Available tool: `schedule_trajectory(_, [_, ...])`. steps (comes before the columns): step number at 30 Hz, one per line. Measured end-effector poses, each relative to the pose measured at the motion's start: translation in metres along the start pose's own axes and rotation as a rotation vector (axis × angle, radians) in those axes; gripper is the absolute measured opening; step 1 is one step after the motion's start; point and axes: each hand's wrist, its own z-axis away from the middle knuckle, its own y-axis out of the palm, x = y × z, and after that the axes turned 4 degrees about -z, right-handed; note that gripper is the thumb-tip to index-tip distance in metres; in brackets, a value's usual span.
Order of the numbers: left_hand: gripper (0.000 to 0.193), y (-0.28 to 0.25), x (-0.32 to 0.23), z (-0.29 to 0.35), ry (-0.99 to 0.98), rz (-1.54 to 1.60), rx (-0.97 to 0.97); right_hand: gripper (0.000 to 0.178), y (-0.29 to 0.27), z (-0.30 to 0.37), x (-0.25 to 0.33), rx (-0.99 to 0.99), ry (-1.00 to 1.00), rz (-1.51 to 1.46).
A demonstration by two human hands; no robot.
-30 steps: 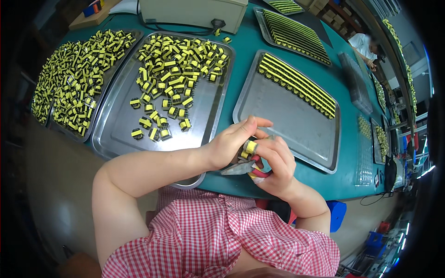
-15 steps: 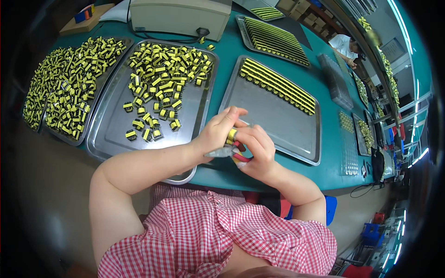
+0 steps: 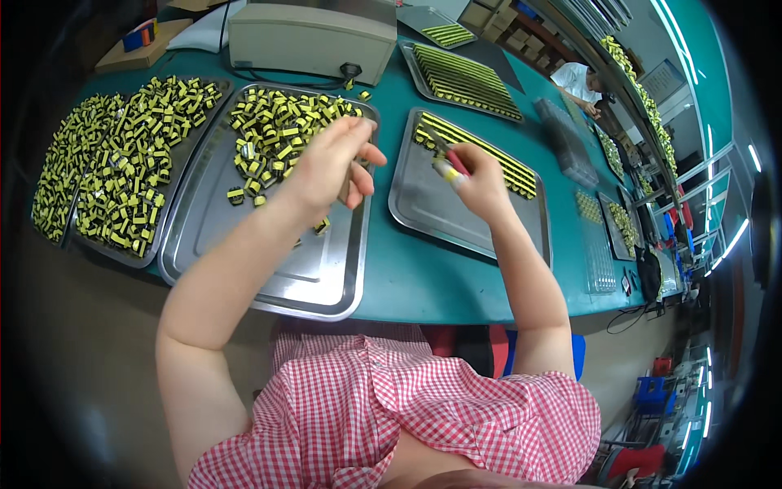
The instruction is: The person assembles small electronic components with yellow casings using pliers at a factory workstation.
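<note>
My left hand (image 3: 330, 167) is over the middle metal tray (image 3: 346, 301), its fingers apart and slightly curled, with nothing visible in them. Loose yellow-and-black transformers (image 3: 281, 122) lie heaped under and beyond it. My right hand (image 3: 482, 183) is closed around red-handled pliers (image 3: 456, 160), whose tips reach the left end of the rows in the right tray (image 3: 440, 212). White and yellow wrapping shows around one of its fingers. Neat rows of transformers (image 3: 489, 155) fill the far part of that tray. Some of them are hidden by the hand.
Two more trays piled with transformers (image 3: 122, 191) stand at the left. A beige machine (image 3: 314, 41) with a cable is at the back. Beyond the right tray sits another tray of rows (image 3: 464, 81). Clear plastic trays (image 3: 564, 143) lie farther right, near another person (image 3: 580, 85).
My hands were together in front of me with a transformer and the pliers. They have parted: the left moved left over the loose pieces, the right forward to the rows with the pliers.
</note>
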Motion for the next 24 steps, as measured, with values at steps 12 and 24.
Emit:
schedule_trajectory(12, [0.034,-0.017,0.030,-0.003,0.150,-0.224,-0.085,0.036,0.044,-0.063,-0.044,0.189,0.272,0.557])
schedule_trajectory(24, [0.039,-0.019,0.027,-0.003,0.203,-0.250,-0.101,0.041,0.047,-0.052,-0.066,0.013,0.197,0.386])
